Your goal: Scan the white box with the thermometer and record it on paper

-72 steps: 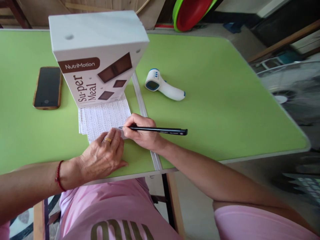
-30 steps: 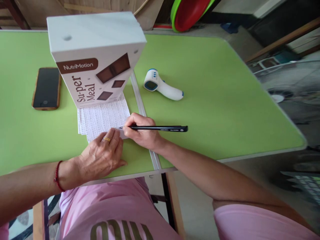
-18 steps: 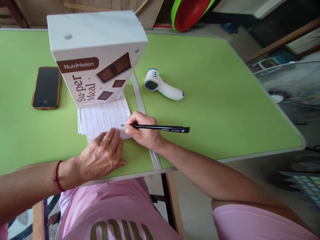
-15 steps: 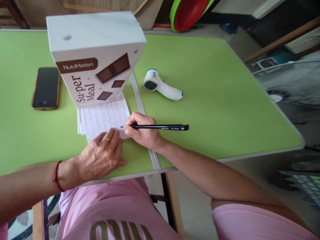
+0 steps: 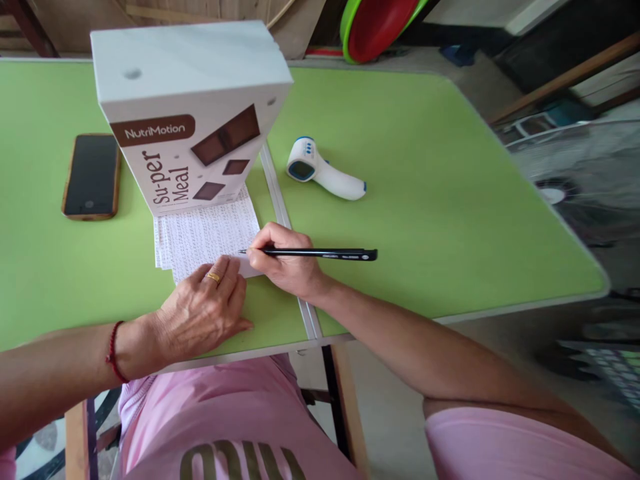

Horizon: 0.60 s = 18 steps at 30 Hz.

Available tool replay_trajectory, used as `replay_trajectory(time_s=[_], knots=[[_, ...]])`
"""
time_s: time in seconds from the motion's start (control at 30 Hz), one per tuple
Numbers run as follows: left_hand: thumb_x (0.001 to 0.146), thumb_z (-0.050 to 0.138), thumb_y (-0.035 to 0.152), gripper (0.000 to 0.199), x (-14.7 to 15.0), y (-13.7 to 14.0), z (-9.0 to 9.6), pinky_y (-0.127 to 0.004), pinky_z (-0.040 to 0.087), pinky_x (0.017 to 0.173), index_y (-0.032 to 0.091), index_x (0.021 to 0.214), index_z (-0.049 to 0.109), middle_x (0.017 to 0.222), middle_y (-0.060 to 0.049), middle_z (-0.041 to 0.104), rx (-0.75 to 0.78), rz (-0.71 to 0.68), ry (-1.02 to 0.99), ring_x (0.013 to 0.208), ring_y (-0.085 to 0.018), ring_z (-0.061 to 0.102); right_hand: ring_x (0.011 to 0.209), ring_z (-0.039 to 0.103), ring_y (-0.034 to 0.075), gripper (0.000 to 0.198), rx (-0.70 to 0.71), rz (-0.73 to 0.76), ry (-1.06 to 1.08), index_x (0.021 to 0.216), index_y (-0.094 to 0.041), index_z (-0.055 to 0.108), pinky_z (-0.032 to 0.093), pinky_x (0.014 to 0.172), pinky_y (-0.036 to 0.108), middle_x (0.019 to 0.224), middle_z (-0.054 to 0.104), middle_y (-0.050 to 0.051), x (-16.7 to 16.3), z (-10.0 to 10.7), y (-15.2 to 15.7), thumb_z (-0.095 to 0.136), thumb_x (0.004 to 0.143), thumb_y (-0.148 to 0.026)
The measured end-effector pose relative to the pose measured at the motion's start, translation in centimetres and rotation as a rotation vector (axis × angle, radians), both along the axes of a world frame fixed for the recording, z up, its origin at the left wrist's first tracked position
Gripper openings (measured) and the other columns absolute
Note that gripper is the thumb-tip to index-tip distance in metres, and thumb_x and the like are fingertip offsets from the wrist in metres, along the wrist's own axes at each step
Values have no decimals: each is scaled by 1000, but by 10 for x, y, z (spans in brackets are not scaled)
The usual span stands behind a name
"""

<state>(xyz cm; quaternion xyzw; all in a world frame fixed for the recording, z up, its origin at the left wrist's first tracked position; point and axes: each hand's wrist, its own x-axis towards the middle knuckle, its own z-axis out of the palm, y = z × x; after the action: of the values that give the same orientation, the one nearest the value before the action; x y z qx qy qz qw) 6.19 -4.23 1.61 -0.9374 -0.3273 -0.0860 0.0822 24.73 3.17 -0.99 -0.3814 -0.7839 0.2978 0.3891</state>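
Note:
Sheets of paper (image 5: pixel 210 233) covered in rows of small handwriting lie on the table in front of me. My right hand (image 5: pixel 287 263) grips a black pen (image 5: pixel 320 253), its tip on the top sheet near the lower right. Flat across the paper's lower edge rests my left hand (image 5: pixel 210 300), fingers stretched out and its fingertips close to the pen tip. A white box (image 5: pixel 220 127) printed "NutriMotion Su-per Meal" stands upright at the far end of the sheets and hides part of them.
The green table (image 5: pixel 425 220) has a metal seam just right of the paper. A phone (image 5: pixel 91 177) lies left of the box, and a white infrared thermometer (image 5: pixel 325 170) to its right. Beyond the table's right edge stands a fan (image 5: pixel 555 193).
Almost nothing differs. The pen tip has shifted very slightly to the left on the paper; my left hand stays in place.

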Motion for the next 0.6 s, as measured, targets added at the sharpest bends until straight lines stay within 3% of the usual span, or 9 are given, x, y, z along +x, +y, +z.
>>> replay_trajectory(time_s=[0.6], knots=[[95, 50, 52, 53, 2, 0, 0, -39, 56, 83, 1, 103, 64, 114, -25, 65, 92, 6, 0, 110, -33, 62, 50, 46, 8, 18, -46, 40, 35, 64, -21, 47, 37, 48, 22, 55, 54, -5, -2, 1, 1, 59, 77, -19]])
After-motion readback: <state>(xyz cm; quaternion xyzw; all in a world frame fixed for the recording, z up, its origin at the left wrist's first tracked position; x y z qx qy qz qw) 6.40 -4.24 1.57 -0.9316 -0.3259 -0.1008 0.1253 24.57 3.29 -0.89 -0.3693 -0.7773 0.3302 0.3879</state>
